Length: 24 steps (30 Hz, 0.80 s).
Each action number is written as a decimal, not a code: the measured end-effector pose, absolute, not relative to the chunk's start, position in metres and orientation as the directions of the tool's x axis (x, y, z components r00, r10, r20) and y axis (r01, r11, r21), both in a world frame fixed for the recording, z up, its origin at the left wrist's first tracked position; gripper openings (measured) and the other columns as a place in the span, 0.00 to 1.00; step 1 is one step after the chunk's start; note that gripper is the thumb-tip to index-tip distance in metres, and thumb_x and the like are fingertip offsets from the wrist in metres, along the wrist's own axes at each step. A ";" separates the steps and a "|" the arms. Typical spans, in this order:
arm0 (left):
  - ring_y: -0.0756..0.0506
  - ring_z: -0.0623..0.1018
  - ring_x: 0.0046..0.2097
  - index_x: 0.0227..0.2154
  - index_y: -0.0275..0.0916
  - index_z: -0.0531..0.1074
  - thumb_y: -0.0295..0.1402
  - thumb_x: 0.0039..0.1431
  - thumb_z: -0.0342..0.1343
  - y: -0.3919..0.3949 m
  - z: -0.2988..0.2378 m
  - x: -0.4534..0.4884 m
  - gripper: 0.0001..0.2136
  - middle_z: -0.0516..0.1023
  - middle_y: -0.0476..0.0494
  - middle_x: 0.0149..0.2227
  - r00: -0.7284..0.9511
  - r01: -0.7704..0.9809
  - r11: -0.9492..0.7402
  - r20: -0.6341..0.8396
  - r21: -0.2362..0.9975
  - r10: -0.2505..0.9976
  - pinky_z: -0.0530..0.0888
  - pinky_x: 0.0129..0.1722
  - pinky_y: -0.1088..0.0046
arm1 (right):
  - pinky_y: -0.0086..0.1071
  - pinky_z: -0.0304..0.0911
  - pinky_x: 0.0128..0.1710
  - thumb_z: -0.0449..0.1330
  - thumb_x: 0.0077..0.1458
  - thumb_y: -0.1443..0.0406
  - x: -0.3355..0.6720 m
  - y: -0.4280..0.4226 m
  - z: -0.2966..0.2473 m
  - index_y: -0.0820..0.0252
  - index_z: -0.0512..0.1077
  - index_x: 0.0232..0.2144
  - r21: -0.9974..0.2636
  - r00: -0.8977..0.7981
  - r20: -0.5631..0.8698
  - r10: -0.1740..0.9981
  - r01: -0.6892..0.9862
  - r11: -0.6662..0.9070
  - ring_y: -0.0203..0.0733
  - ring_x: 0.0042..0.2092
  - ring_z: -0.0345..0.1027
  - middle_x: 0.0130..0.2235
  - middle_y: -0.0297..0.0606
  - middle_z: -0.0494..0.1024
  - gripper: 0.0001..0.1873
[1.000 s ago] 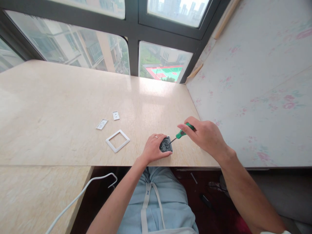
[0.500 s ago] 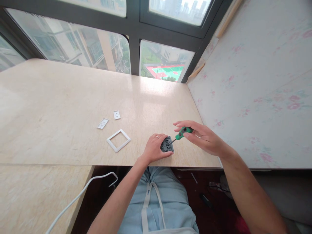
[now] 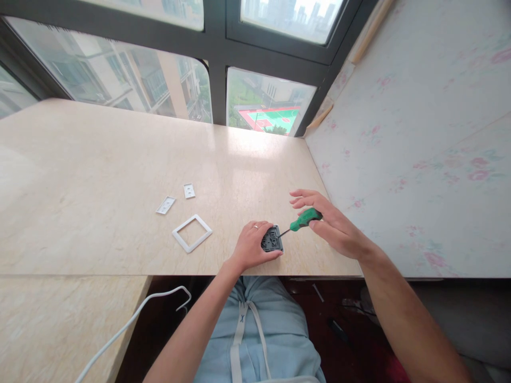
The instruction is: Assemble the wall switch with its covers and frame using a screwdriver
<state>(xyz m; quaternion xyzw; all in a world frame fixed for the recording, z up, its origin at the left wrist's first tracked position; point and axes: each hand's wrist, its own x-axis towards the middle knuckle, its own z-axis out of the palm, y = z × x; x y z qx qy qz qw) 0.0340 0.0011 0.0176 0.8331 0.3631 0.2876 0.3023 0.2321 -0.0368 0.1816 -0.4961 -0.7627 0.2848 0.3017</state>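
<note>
My left hand [image 3: 252, 246] grips the dark grey body of a wall switch [image 3: 272, 239] and presses it down on the stone counter, thumb along its near edge and fingers at the far edge. In my right hand [image 3: 333, 223] is a screwdriver [image 3: 306, 218] with a green handle, held between thumb and palm while the other fingers stretch out. Its thin shaft slants down to the left, and the tip meets the inside of the switch body. What the tip rests on is too small to make out.
To the left lie a white square frame [image 3: 192, 233] and two small white switch plates, one nearer [image 3: 165, 205] and one farther [image 3: 189, 191]. A white cable [image 3: 136, 314] crosses the lower counter. The flowered wall [image 3: 419, 159] bounds the right side, and windows stand behind.
My right hand has shifted slightly right and turned on the screwdriver's handle, its fingers spreading more. The screwdriver leans lower, with its tip still at the switch body. My left hand keeps its grip.
</note>
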 end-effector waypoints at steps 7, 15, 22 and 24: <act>0.36 0.71 0.57 0.55 0.43 0.68 0.47 0.47 0.68 0.001 0.015 0.034 0.32 0.75 0.40 0.55 0.567 0.425 -0.555 0.267 0.715 0.779 0.66 0.59 0.55 | 0.39 0.73 0.48 0.54 0.65 0.61 0.233 -0.036 0.188 0.52 0.68 0.53 -0.734 -0.318 0.034 0.947 0.636 0.240 0.45 0.51 0.76 0.57 0.44 0.75 0.15; 0.35 0.71 0.57 0.55 0.44 0.67 0.47 0.47 0.69 0.001 0.017 0.033 0.33 0.75 0.40 0.55 0.574 0.432 -0.551 0.253 0.714 0.779 0.65 0.60 0.55 | 0.33 0.57 0.23 0.51 0.62 0.42 0.223 -0.031 0.187 0.57 0.71 0.29 -0.180 -0.154 0.238 0.959 0.963 0.199 0.44 0.24 0.72 0.23 0.39 0.77 0.27; 0.35 0.71 0.57 0.55 0.45 0.67 0.48 0.47 0.68 0.001 0.017 0.034 0.32 0.75 0.41 0.55 0.574 0.421 -0.547 0.255 0.723 0.778 0.65 0.60 0.54 | 0.43 0.69 0.50 0.48 0.65 0.65 0.223 -0.038 0.196 0.52 0.60 0.61 -0.579 -0.307 0.018 0.952 0.773 0.260 0.48 0.56 0.72 0.48 0.42 0.80 0.23; 0.35 0.71 0.57 0.55 0.45 0.67 0.48 0.47 0.68 0.001 0.017 0.033 0.32 0.75 0.41 0.55 0.575 0.422 -0.549 0.255 0.722 0.778 0.65 0.60 0.54 | 0.46 0.68 0.53 0.49 0.63 0.68 0.224 -0.040 0.195 0.52 0.60 0.62 -0.649 -0.320 0.004 0.947 0.720 0.246 0.48 0.58 0.70 0.48 0.41 0.79 0.25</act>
